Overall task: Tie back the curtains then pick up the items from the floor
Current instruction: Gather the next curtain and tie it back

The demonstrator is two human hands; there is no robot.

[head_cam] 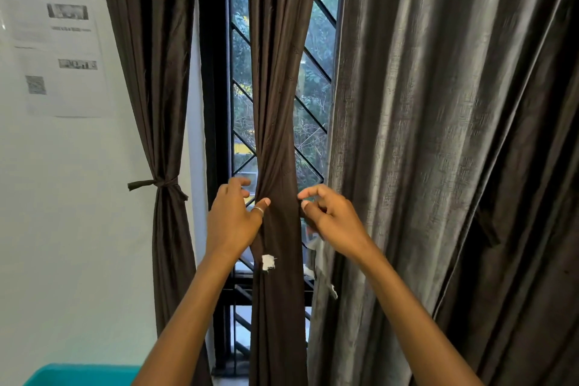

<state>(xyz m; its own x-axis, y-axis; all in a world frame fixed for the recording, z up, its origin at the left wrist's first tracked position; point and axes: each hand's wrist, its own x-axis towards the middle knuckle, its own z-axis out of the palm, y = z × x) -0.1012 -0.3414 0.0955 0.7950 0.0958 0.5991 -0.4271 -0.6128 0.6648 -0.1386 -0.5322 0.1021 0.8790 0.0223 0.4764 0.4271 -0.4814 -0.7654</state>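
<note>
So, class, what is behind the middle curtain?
A black window grille with trees beyond shows on both sides; the part straight behind the middle curtain is hidden.

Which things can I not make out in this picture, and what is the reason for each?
Head view only.
- Floor items: outside the frame.
- Paper text: blurred, too small.
- Teal thing: cut by bottom edge.
- Tie for middle curtain: none seen; right hand pinches its edge and may hide one.
- Left hand grip: thumb touches the curtain, fingers blurred.
</note>
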